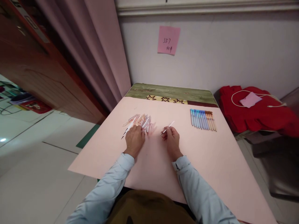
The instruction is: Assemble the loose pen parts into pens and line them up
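My right hand (172, 139) pinches a pen refill (171, 123), thin and white with a dark tip, tilted just above the pink sheet. At the near edge of a loose pile of pen parts (142, 119), my left hand (135, 140) rests with its fingers curled down. What those fingers grip, if anything, is hidden. White refills with dark tips and translucent barrels lie crossed in that pile. To the right, a neat row of pens (202, 119) lies side by side, blue ones on the left and brown ones on the right.
A pink sheet (158, 168) covers most of the table, whose green wood-patterned top (173, 90) shows at the back. Red cloth (252, 115) with a white cord (235, 93) lies at the right. A curtain (102, 46) hangs by the wooden door (46, 68) at left.
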### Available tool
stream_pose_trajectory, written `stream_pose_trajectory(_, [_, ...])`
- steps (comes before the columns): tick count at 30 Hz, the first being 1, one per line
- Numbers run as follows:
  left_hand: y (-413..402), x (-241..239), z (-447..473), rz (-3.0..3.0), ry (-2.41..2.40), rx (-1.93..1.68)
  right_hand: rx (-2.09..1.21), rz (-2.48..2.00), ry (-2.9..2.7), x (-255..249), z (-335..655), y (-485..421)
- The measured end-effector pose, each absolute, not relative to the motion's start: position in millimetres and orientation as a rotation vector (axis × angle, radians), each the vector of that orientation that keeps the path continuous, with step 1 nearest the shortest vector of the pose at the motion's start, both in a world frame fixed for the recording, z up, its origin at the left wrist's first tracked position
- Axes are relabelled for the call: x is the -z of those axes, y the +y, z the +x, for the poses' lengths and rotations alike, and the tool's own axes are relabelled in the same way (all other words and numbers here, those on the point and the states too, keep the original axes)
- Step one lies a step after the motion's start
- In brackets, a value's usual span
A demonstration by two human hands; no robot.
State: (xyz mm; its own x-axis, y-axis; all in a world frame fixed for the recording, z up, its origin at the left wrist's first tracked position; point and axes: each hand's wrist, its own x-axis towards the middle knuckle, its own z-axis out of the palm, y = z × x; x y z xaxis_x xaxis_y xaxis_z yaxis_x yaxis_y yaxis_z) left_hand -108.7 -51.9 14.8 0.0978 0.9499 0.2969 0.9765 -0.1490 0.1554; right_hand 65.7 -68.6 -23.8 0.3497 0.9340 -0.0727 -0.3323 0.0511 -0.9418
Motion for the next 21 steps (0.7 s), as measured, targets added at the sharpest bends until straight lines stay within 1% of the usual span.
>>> stream_pose_trajectory(3, [-52.7, -19.8, -103.8, -2.335, -1.909, 0.638, -1.005, -1.175, -0.716, 23.4, 66.1, -68.4])
stream_pose_trajectory(5, [-49.8, -24.0, -94.7, -2.419, -1.808, 0.656, -0.969, -1.205, -0.721, 22.5, 66.2, -68.2])
stream_pose_trajectory(12, [-26.5, -24.7, -53.3, -2.547, -1.554, 0.325, -0.870, -1.238, -0.713, 25.1, 72.4, -65.3])
stream_pose_trajectory(15, [-22.0, -15.6, -46.0, -2.530, -1.543, 0.282, -0.857, -1.241, -0.687, 27.3, 75.4, -63.4])
stream_pose_trajectory(18, [-25.0, -7.8, -40.6, -2.511, -1.589, 0.336, -0.861, -1.245, -0.688, 28.0, 76.7, -62.0])
stream_pose_trajectory(21, [-34.4, -5.7, -32.7, -2.520, -1.575, 0.510, -0.841, -1.220, -0.647, 28.1, 81.1, -59.5])
